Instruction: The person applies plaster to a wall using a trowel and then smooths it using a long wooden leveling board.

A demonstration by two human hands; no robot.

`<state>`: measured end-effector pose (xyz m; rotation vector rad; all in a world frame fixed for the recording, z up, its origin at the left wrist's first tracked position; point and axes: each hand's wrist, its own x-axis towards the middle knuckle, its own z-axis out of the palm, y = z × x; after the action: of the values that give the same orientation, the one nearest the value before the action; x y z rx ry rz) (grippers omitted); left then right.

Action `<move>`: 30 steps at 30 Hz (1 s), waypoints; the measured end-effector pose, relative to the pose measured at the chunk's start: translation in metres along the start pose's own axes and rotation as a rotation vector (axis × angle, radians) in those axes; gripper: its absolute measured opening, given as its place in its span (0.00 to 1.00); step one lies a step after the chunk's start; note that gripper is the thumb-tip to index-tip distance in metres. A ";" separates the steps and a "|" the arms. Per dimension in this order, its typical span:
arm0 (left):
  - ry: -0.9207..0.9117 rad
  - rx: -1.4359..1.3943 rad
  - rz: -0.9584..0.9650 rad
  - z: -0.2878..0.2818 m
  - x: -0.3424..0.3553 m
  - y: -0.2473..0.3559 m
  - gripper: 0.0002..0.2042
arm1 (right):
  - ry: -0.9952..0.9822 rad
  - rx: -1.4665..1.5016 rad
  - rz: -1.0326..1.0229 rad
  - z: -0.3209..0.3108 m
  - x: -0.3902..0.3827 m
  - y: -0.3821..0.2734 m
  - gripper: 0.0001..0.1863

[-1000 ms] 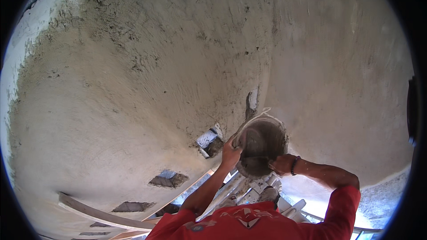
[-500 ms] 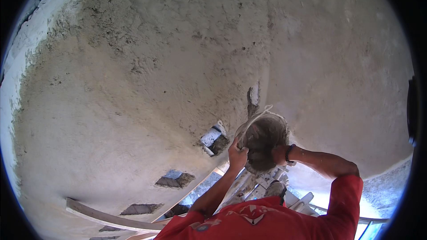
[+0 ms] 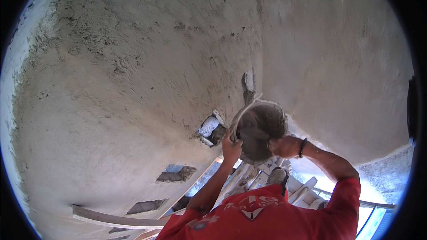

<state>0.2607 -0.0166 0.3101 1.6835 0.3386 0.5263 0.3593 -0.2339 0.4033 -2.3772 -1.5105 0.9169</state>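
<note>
A grey, mortar-smeared bucket (image 3: pixel 272 104) with a pale handle is tilted so that I see into its mouth. My left hand (image 3: pixel 231 149) is closed on its left rim, thumb over the edge. At the right side of the mouth, my right hand (image 3: pixel 286 146) is closed round what looks like a trowel (image 3: pixel 254 135). The tool's blade is blurred and grey against the wet mortar inside. A dark beaded bracelet circles my right wrist. Close behind the bucket rises a plastered wall (image 3: pixel 133 75).
Several recesses break the wall, the nearest square opening (image 3: pixel 211 130) just left of the bucket. A narrow slot (image 3: pixel 248 86) lies above it. A curved wooden board (image 3: pixel 115 218) runs along the lower left. Planks (image 3: pixel 303 190) and a shoe (image 3: pixel 276 176) show below the bucket.
The bucket has shifted slightly up and left in view, with my left hand still on its rim. My right hand has come partly out of the bucket, toward its right edge.
</note>
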 end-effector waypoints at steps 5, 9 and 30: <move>-0.034 0.005 0.059 0.023 0.002 0.013 0.25 | 0.189 -0.152 0.244 -0.005 0.004 0.021 0.13; -0.055 0.022 -0.010 0.037 -0.001 0.006 0.25 | -0.207 -0.421 0.066 0.014 0.021 0.037 0.14; 0.011 -0.043 -0.020 0.029 0.014 0.010 0.29 | -0.025 1.815 0.052 0.076 0.020 0.020 0.16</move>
<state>0.2875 -0.0358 0.3183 1.6341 0.3497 0.5251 0.3359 -0.2387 0.3263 -0.9670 -0.1185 1.3521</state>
